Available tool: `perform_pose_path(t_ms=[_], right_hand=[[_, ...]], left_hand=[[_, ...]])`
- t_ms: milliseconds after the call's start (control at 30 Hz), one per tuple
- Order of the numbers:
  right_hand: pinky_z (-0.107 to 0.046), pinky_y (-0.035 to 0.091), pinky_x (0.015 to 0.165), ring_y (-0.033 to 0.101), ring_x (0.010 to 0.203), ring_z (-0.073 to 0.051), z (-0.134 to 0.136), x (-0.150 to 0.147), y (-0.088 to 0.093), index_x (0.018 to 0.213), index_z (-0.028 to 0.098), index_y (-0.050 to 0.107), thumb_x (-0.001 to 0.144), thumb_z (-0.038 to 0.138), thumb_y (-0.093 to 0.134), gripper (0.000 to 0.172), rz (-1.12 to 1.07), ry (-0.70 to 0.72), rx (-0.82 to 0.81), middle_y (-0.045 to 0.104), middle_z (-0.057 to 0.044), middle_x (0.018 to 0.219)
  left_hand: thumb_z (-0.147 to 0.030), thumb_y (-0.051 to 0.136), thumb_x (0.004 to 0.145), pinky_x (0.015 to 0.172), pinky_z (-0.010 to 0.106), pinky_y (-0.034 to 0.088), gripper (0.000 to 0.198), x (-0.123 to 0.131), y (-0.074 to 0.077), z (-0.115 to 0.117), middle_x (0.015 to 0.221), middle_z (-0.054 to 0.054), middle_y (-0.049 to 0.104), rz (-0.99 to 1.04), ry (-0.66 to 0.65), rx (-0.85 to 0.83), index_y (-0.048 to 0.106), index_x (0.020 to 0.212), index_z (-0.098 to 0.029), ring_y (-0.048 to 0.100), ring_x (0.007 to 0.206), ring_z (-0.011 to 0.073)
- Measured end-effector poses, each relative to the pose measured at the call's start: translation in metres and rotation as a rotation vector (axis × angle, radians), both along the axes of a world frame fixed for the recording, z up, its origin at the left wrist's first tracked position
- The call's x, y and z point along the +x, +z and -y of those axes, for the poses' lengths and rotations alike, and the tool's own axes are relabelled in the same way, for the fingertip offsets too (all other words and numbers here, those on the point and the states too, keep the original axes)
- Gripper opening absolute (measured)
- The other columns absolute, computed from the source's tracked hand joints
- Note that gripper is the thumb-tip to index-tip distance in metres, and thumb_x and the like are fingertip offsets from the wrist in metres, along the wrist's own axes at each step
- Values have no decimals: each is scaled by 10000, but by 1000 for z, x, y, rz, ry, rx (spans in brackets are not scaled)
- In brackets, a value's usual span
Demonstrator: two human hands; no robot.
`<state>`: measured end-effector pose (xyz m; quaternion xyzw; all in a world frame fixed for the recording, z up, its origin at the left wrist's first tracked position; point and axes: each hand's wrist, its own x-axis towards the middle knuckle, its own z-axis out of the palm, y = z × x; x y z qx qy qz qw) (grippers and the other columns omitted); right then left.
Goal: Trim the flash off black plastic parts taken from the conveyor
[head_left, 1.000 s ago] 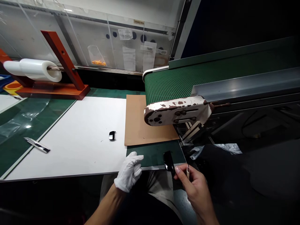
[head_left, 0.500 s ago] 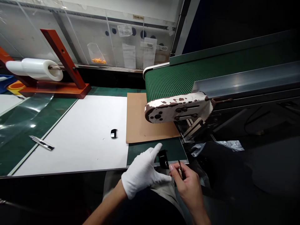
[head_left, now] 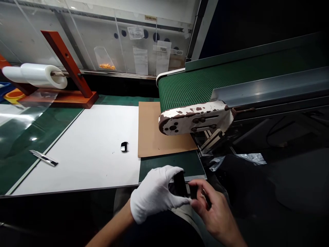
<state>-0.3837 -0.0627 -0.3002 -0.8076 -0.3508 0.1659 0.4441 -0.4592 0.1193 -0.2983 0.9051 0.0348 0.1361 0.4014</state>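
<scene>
My left hand [head_left: 156, 193], in a white glove, grips a glossy black plastic part [head_left: 180, 184] between its fingers and thumb, just past the table's front edge. Bare, my right hand [head_left: 214, 209] is close by on the right, its thumb and forefinger apart and near the glove's thumb tip. A slim dark tool [head_left: 206, 199] is tucked in its curled fingers; its kind is mostly hidden. A second small black part [head_left: 124, 146], with a shiny face and little prongs, lies on the white sheet [head_left: 97, 130].
A utility knife [head_left: 44, 158] lies at the sheet's left edge. Behind it, a roll of clear film [head_left: 42, 75] hangs on a red-brown stand [head_left: 69, 63]. A green conveyor [head_left: 185, 87] overhangs the brown cardboard [head_left: 149, 133] on the right.
The gloved fingers have come down over the black part's top and now grip it. My right hand's thumb and forefinger have spread, and the slim tool has shifted deeper into the hand.
</scene>
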Motion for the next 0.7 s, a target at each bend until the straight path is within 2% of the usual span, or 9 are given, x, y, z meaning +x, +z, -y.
perform_pose_path(t_ms=[67, 133, 200, 300, 500, 700], right_hand=[[-268, 336, 484, 447, 495, -151, 3, 6, 12, 1026, 230, 574, 722, 817, 485, 666, 68, 94, -70, 452, 56, 581], [-277, 354, 512, 504, 544, -167, 3, 11, 22, 973, 231, 560, 650, 852, 521, 701, 138, 157, -143, 546, 27, 650], [-284, 363, 525, 545, 563, -178, 0, 14, 31, 937, 224, 539, 623, 860, 537, 709, 201, 200, -183, 597, 7, 684], [-299, 352, 508, 569, 527, -188, -5, 14, 39, 920, 211, 513, 630, 906, 434, 757, 296, 235, -194, 608, 1, 651], [-325, 336, 497, 582, 503, -218, -9, 13, 42, 912, 187, 505, 638, 945, 283, 836, 423, 270, -241, 604, -28, 638], [-315, 291, 460, 548, 463, -190, -13, 10, 39, 827, 205, 480, 687, 925, 212, 781, 515, 261, -198, 572, -15, 586]], left_hand=[[-460, 852, 606, 749, 297, 538, 620, -3, 6, 3, 980, 51, 706, 76, 7, -65, 608, 1115, -203, 679, 826, 221], [-452, 863, 586, 722, 281, 540, 606, -6, 13, 8, 930, 33, 714, 119, 22, -107, 625, 1084, -203, 684, 786, 208], [-447, 855, 593, 674, 269, 542, 531, -7, 20, 11, 882, 26, 719, 127, 27, -135, 655, 1020, -203, 684, 731, 199], [-448, 833, 628, 623, 250, 541, 407, -10, 29, 14, 871, 28, 726, 128, 7, -168, 687, 920, -206, 683, 701, 192], [-368, 853, 618, 671, 214, 546, 468, -15, 32, 14, 885, -9, 722, 196, -14, -282, 665, 1028, -241, 690, 742, 173], [-358, 838, 616, 626, 229, 539, 387, -17, 34, 16, 800, -12, 708, 151, 5, -369, 680, 938, -211, 661, 665, 167]])
